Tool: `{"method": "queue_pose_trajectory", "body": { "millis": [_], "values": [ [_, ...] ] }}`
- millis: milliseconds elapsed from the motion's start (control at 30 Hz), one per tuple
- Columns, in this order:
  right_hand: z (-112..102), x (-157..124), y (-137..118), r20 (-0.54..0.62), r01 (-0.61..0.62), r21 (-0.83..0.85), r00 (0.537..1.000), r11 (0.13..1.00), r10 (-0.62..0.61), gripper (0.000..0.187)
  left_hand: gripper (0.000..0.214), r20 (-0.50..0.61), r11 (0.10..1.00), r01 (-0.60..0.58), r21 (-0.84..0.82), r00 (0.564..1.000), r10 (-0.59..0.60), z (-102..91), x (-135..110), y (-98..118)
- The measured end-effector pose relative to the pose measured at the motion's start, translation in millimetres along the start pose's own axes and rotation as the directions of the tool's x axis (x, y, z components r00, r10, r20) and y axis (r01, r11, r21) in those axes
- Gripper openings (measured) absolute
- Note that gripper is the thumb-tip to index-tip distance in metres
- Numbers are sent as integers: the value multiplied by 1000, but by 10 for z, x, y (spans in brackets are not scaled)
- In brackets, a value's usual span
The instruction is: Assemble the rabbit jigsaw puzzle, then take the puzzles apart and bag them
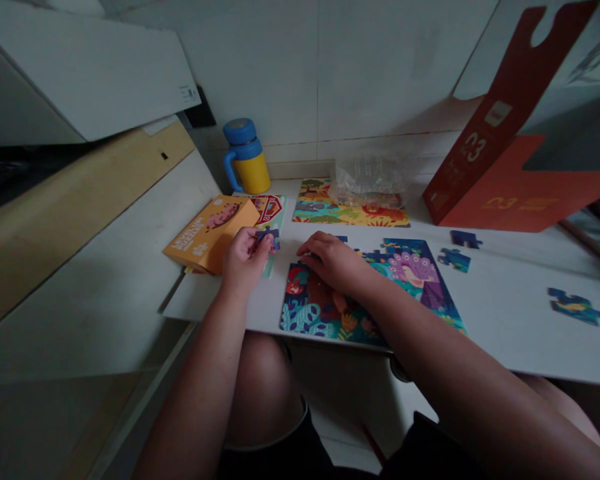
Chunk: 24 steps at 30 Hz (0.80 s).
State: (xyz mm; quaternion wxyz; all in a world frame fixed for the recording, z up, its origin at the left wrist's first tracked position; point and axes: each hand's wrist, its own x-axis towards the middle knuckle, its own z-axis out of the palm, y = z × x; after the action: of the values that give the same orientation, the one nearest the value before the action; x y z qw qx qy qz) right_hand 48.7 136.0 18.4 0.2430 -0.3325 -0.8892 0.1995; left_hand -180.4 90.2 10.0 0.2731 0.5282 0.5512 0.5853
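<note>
White table [510, 293], red box [510, 113] marked 23, left hand [243, 260] pinching puzzle piece [270, 237]

Right hand [330, 261] covers the far-left corner of the puzzle [415, 273]. The left hand [243, 259] hides part of the blue piece [270, 236] pinched in its fingers. A plastic bag [373, 177] veils the far edge of the picture card [350, 215]. The red box [510, 133] is cut off at the top and right edges. Lettering on the orange box [207, 233] is too small to read.
</note>
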Motion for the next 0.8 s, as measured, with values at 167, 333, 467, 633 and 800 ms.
{"method": "queue_pose_trajectory", "body": {
  "millis": [167,333,467,633,800],
  "values": [
    [-134,-27,81,-51,-42,26,998,999,43,16,37,-7,1000,14,5,1000,-14,3,-16,25],
    [-72,-64,24,59,36,-34,998,999,-34,34,35,7,1000,-8,-2,1000,8,-17,-6,-45],
    [-4,-69,-4,119,39,-122,993,992,-24,48,33,15,998,-41,46,999,41,-20,1,-71],
    [22,-37,21,99,20,-132,995,991,-6,33,30,31,984,-49,170,999,45,-32,-6,-79],
    [18,-17,45,41,-33,-87,998,996,37,37,23,-5,893,-89,441,995,102,-98,16,-156]
  ]
}}
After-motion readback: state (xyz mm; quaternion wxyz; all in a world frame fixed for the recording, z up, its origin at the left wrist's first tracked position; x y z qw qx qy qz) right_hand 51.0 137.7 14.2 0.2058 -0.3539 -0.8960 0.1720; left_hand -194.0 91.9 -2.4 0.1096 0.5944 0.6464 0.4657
